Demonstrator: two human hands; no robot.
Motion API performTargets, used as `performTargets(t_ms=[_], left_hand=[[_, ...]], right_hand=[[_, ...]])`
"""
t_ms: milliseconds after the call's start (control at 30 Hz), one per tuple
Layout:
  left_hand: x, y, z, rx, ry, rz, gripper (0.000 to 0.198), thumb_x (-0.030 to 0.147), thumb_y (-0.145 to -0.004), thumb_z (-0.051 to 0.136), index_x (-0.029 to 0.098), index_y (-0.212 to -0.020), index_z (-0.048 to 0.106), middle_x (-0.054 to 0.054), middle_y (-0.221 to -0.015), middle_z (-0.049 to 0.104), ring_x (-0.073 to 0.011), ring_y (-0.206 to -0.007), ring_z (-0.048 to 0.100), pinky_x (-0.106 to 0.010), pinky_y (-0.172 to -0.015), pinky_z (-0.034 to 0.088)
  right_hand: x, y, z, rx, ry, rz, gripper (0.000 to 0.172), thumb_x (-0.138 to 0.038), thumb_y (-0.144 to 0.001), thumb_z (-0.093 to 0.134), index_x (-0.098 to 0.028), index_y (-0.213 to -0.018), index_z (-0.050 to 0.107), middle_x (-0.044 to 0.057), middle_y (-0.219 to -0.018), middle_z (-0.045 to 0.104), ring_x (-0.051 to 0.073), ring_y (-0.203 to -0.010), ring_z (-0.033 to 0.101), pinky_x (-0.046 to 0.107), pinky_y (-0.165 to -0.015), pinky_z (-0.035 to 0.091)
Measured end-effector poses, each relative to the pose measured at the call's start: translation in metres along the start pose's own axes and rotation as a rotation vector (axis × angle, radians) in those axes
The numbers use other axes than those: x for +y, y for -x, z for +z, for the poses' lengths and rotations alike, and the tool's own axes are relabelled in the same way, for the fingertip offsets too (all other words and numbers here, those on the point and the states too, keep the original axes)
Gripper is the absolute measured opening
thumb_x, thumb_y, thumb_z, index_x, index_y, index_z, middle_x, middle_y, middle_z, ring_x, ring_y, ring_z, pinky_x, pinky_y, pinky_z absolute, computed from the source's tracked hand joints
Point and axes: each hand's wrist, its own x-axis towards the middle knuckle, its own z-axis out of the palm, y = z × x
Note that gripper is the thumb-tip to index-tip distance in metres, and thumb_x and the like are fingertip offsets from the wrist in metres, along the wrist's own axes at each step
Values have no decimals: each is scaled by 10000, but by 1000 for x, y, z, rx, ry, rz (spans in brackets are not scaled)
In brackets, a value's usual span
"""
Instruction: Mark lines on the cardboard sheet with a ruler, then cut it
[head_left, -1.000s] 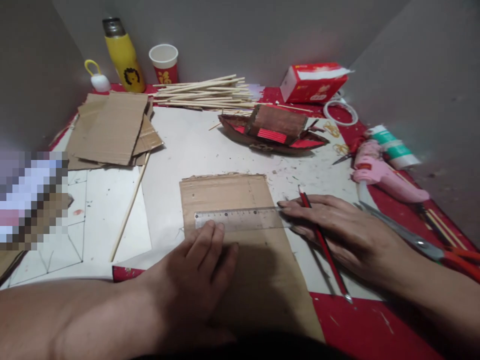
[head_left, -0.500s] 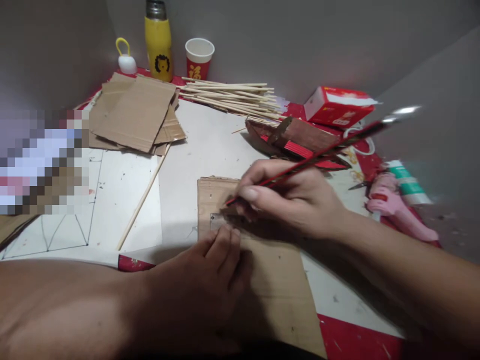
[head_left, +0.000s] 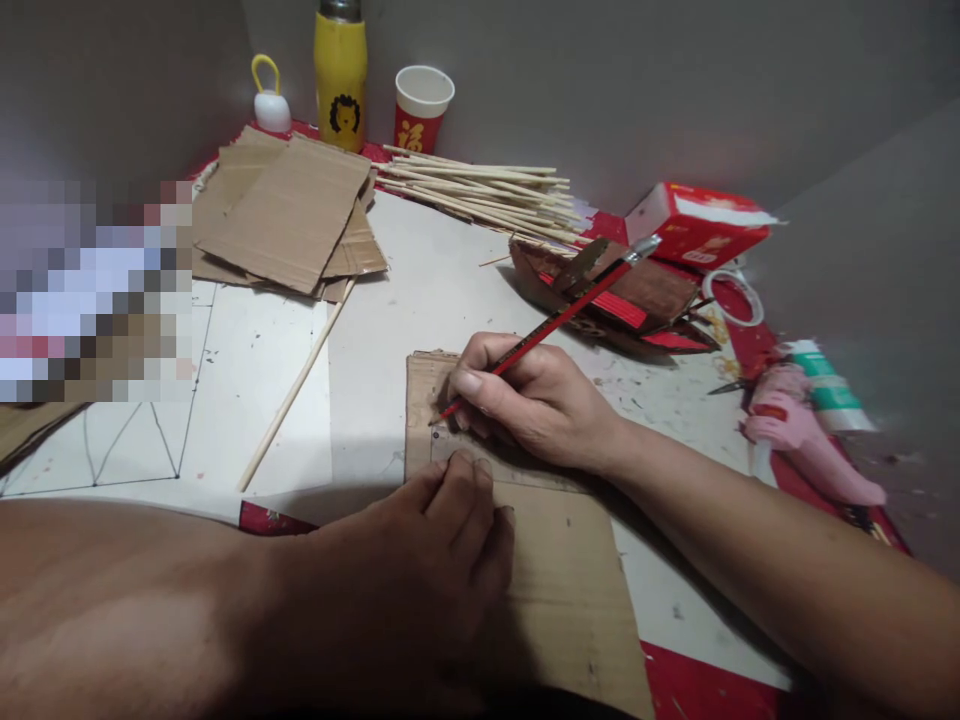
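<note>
My right hand [head_left: 536, 400] is closed around a red-and-black pencil [head_left: 559, 322], whose tip meets the cardboard sheet [head_left: 570, 560] near its far left corner. Close by, the bunched fingers of my left hand [head_left: 457, 510] press a thin see-through ruler [head_left: 439, 445] against the cardboard. Only the ruler's end with a small hole shows clearly; the rest is hidden by both hands. The sheet lies on white paper in front of me, with a fold or layered edge across its upper part.
Stacked cardboard pieces [head_left: 292, 215] and a lone stick [head_left: 296, 385] lie left. Behind are a yellow bottle [head_left: 340, 75], a paper cup [head_left: 424, 100] and many thin sticks [head_left: 480, 190]. Right are a model boat [head_left: 622, 290], a tissue pack [head_left: 697, 225], a tape roll [head_left: 735, 298] and a pink glue gun [head_left: 806, 430].
The pencil has tilted more upright, and its tip has shifted slightly down onto the cardboard by the ruler's end. My left hand keeps its hold. The whole view has moved a little.
</note>
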Motion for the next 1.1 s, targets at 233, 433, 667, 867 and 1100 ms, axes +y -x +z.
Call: performTargets(t_ms=[233,433,667,867,1100], left_hand=[[0,1,1,14,-21,5,791,656,-928,455,-10,-1344,550,-284,-1315,623,-417,-1262,542,-475,-1053,381],[0,1,2,24,-16,5,799,660,-919,477,-18,-1334,553,-288,-1298,628,-421,-1255,537,-476,-1044,379],[0,-1,0,17,7,-4,759,647,-933,461,-1,-1312,578,-258,-1285,646,-398,-1238,549,-455,-1028,395],[-1,0,-1,6,27,-1,769,644,-921,492,-7,-1323,571,-272,-1291,639,-395,-1246,545,-461,-1030,398],[0,1,1,33,-4,1,782,648,-929,464,-13,-1335,558,-286,-1300,628,-407,-1248,545,-470,-1031,394]], right_hand=[[4,1,0,7,52,-16,337,-450,-960,595,-174,-773,547,-33,-585,564,68,-484,478,202,-454,381],[3,0,-2,-22,153,-65,341,-438,-982,557,-169,-774,550,-22,-630,566,77,-545,491,218,-513,394],[-3,-2,-2,-52,228,-99,332,-409,-986,552,-167,-760,571,-4,-674,591,99,-630,557,230,-574,438],[0,-1,-1,-44,277,-150,257,-306,-990,543,-164,-779,578,0,-699,619,98,-641,582,227,-587,454],[1,-1,-2,-40,234,-115,263,-320,-989,544,-169,-775,571,-3,-687,605,100,-643,572,227,-594,458]])
